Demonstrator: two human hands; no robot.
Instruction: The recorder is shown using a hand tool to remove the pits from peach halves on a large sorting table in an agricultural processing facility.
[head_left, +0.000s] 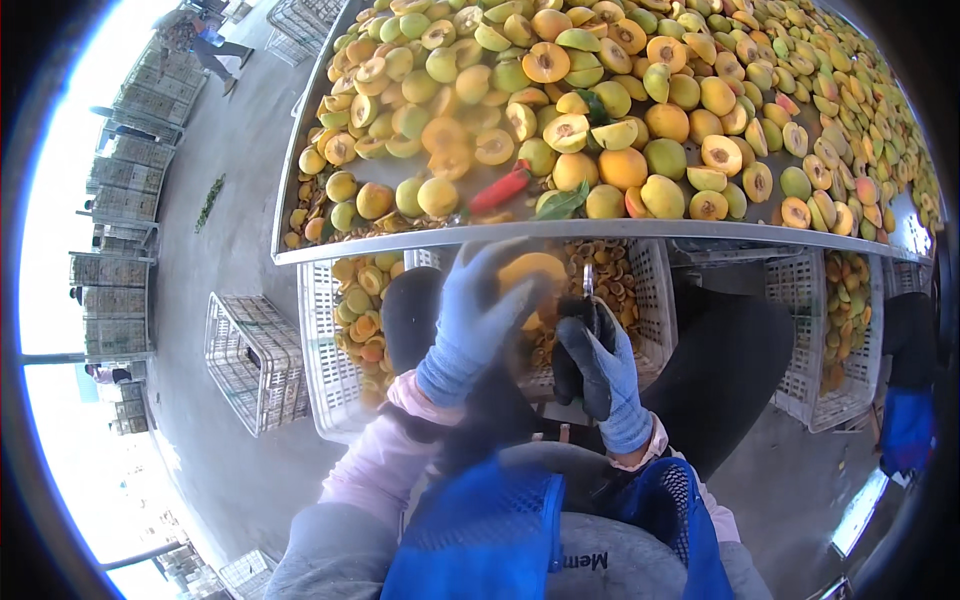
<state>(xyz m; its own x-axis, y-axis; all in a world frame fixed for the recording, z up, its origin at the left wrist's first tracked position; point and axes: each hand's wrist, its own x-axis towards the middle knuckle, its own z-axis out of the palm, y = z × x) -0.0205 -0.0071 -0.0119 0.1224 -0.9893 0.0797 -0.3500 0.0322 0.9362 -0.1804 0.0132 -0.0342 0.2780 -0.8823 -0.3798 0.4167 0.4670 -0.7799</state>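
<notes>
My left hand (470, 320) was closed around a yellow peach (530, 275), steadying it below the table rim (600, 230); my right hand (598, 355) was clenched on a small knife (588, 283), apparently to cut over the white crate (650, 290).

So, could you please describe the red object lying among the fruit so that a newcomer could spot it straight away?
Start at the long metal table heaped with whole and halved yellow-green peaches, above the gloved hands. Follow its near edge to just above the left hand. There lies the red object, long and slim, slanted beside a green leaf; it is the only red, elongated thing among round yellow fruit.
</notes>
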